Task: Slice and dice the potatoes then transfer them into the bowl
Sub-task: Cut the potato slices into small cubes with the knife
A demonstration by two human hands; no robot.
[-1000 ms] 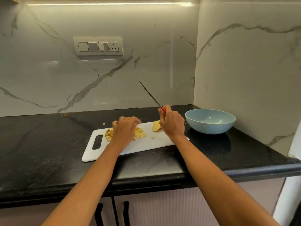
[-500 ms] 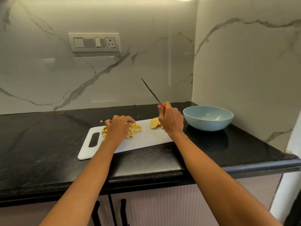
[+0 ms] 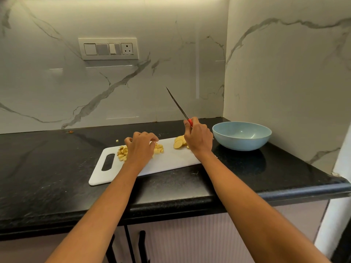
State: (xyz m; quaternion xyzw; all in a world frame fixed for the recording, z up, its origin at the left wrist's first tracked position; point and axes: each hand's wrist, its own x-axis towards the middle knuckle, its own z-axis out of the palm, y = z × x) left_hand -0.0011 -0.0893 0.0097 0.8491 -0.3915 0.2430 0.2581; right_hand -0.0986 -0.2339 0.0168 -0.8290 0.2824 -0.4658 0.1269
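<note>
On the white cutting board [image 3: 171, 160], the left hand [image 3: 140, 147] curls over the pile of diced potato [image 3: 159, 149], fingers bent around the pieces. Right of that pile on the board lie potato slices [image 3: 179, 142], touching the right hand [image 3: 198, 138], which grips a red-handled knife [image 3: 178, 106] pointing up. The blue bowl [image 3: 241, 135] sits on the desk [image 3: 47, 168], right of the board.

On the counter [image 3: 57, 168] a cutting board [image 3: 171, 160] is laid, with diced potato [image 3: 122, 153] at its left, slices [image 3: 179, 142] at its right, and a bowl [image 3: 242, 136] just beside its right end.
</note>
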